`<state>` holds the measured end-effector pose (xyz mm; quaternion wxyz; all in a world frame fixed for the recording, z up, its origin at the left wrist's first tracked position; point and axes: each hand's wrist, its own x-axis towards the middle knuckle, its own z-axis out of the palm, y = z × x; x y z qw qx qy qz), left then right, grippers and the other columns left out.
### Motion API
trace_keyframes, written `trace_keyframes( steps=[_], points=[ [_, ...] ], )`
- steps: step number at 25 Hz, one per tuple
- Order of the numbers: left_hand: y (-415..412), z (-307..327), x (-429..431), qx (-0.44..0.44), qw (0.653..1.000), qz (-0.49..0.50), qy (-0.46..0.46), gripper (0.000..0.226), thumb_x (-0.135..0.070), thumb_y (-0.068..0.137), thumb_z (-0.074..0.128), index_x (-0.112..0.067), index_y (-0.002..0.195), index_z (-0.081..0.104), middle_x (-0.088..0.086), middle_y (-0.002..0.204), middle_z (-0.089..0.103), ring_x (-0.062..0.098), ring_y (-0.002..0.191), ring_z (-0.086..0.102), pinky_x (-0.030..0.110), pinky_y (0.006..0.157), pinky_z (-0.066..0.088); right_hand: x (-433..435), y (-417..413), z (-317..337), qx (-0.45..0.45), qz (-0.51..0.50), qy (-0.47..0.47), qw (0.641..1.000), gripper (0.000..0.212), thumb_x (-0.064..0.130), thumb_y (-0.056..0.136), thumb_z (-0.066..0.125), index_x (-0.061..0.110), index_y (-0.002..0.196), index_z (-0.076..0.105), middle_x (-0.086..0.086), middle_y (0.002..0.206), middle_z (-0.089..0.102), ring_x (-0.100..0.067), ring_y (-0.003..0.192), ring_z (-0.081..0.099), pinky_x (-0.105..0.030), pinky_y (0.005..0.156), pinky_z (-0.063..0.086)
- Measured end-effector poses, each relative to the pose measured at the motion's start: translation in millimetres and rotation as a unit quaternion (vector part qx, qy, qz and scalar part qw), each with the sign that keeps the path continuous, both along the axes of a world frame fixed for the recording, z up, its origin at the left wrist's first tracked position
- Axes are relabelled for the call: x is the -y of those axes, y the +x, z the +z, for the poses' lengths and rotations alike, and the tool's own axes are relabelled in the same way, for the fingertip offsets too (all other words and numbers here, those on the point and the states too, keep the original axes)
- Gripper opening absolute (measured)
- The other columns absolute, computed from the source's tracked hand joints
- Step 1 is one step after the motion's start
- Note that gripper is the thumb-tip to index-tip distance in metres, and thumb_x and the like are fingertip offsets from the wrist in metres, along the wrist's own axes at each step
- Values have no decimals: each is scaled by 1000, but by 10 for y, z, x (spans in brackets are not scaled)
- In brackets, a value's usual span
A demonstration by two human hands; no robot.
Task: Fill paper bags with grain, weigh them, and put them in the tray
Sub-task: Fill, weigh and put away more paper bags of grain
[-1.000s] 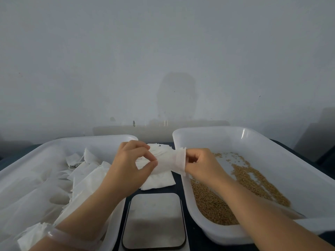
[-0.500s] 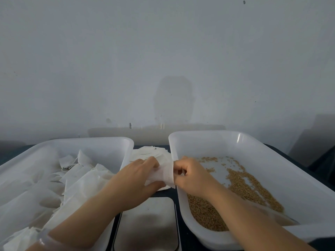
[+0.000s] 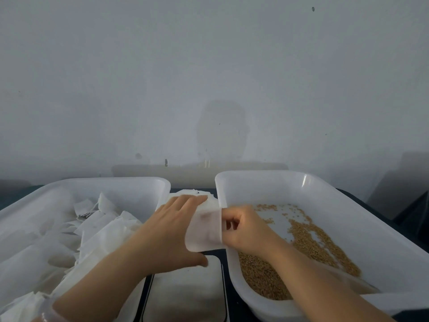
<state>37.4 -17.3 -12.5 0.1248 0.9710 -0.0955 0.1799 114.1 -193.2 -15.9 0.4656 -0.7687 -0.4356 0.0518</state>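
Right hand (image 3: 241,226) pinches limp paper bag (image 3: 204,231) (translucent) — left hand (image 3: 171,231) spread flat on it.

Two white trays are present, the left tray (image 3: 111,180) and the right tray (image 3: 255,174), with one scale (image 3: 185,293) between them. There are two hands, the left hand (image 3: 167,235) and the right hand (image 3: 246,228), and one paper bag (image 3: 204,231) between the two. One stack of flat bags (image 3: 185,194) lies behind; its sheets cannot be counted. In the left tray the crumpled bags (image 3: 97,231) overlap beyond counting, as does the loose grain (image 3: 262,275) in the right.
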Motion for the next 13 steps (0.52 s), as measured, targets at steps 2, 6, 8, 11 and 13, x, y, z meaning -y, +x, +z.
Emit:
trace_keyframes(
  steps=[2, 6, 8, 11, 13],
  points=[
    [20, 18, 131, 20, 1000, -17, 15, 119, -69, 51, 68, -31, 145, 6, -19, 143, 24, 2, 132, 19, 13, 102, 17, -12, -18, 0, 23, 3, -19, 1000, 20, 18, 77, 61, 34, 80, 71, 20, 58, 54, 4, 54, 43, -10, 52, 36],
    [103, 13, 294, 8, 1000, 11, 26, 103, -65, 61, 68, -27, 141, 16, -15, 132, 42, 7, 120, 44, 20, 98, 34, -13, -31, 22, 33, 7, -27, 999, 26, 27, 72, 62, 51, 63, 61, 23, 63, 55, 5, 60, 48, -9, 55, 37],
    [108, 2, 290, -10, 1000, 5, 13, 67, -60, 68, 62, -31, 121, 34, -19, 115, 47, 10, 107, 54, 26, 86, 44, -12, -44, 5, 38, -1, -45, 998, 19, 33, 70, 62, 51, 65, 62, 22, 69, 54, 5, 65, 49, -9, 56, 38],
    [89, 12, 271, -20, 1000, -6, -7, 31, -48, 71, 53, -32, 76, 27, -17, 81, 43, 7, 74, 51, 25, 64, 39, -27, -44, -15, 38, -6, -52, 998, 9, 29, 73, 62, 36, 71, 66, 18, 71, 54, 4, 68, 49, -12, 60, 40],
    [96, 0, 256, -26, 999, -3, -30, 34, -48, 69, 54, -32, 72, 24, -15, 77, 44, 7, 72, 50, 27, 64, 42, -31, -48, -7, 41, -10, -47, 998, 10, 24, 77, 64, 32, 74, 68, 18, 69, 55, 5, 69, 50, -10, 61, 41]
  ],
)
